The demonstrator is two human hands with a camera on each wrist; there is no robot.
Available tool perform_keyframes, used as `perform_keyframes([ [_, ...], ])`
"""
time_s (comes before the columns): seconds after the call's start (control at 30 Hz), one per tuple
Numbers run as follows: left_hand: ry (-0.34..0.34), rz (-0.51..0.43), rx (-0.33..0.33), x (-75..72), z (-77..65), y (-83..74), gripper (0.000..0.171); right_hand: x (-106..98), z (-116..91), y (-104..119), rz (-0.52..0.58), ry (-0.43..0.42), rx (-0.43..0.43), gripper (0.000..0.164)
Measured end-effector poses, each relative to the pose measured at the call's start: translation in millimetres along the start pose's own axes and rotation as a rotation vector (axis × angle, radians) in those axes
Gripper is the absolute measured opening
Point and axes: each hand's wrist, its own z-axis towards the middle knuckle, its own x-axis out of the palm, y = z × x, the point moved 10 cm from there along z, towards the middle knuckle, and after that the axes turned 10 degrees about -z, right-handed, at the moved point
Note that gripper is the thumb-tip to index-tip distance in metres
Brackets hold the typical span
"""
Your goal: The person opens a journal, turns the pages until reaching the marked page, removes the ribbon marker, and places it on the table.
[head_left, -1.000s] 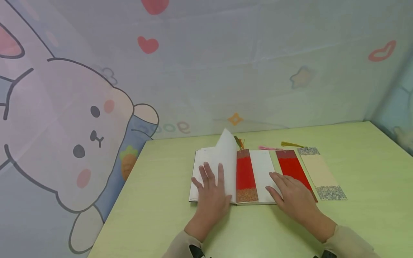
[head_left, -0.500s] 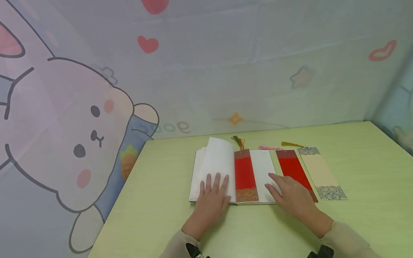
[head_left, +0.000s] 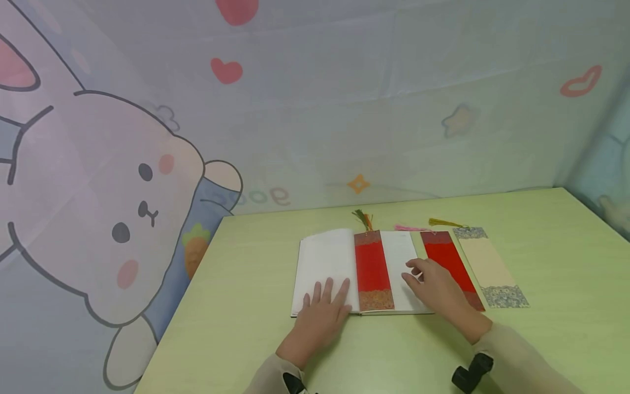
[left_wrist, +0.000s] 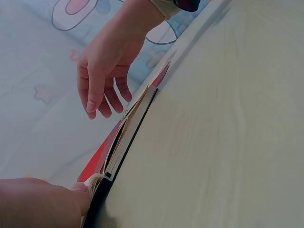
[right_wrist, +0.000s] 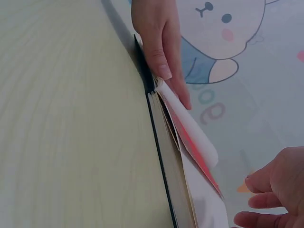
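An open notebook (head_left: pixel 325 254) with white pages and a dark cover lies on the table. Spread over the lower part of its left page, my left hand (head_left: pixel 320 317) rests with straight fingers. A red bookmark (head_left: pixel 371 265) with patterned ends lies along the inner side of the right page, its green and orange tassel (head_left: pixel 363 219) reaching past the top edge. My right hand (head_left: pixel 438 287) hovers over the right page's outer edge, fingers loosely bent, holding nothing. In the left wrist view, that right hand (left_wrist: pixel 107 66) hangs apart from the notebook.
To the right of the notebook lie a second red bookmark (head_left: pixel 445 254) with a pink tassel (head_left: pixel 412 227) and a beige bookmark (head_left: pixel 491 265) with blue-patterned ends and a yellow-green tassel (head_left: pixel 445 222). A printed cloth (head_left: pixel 315 120) stands behind the table (head_left: pixel 236 290).
The raised page has come down flat to the left, and the left hand has slid lower on it. The right hand has lifted slightly and its fingers have bent more.
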Motion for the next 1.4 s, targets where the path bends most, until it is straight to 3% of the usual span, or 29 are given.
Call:
perform_keyframes([
  [0.33, 0.014, 0.017, -0.027, 1.4, 0.5, 4.0, 0.062, 16, 13, 3, 0.105, 0.122, 0.055, 0.035],
  [0.57, 0.014, 0.015, -0.032, 4.7, 3.1, 5.3, 0.062, 36, 19, -7, 0.248, 0.283, 0.215, 0.034],
  [0.87, 0.011, 0.027, -0.050, 5.0, 5.3, 6.4, 0.062, 52, 27, -16, 0.345, 0.410, 0.353, 0.037],
  [1.4, 0.007, 0.035, -0.062, 5.2, 3.9, 7.1, 0.062, 62, 45, -13, 0.340, 0.423, 0.438, 0.018],
])
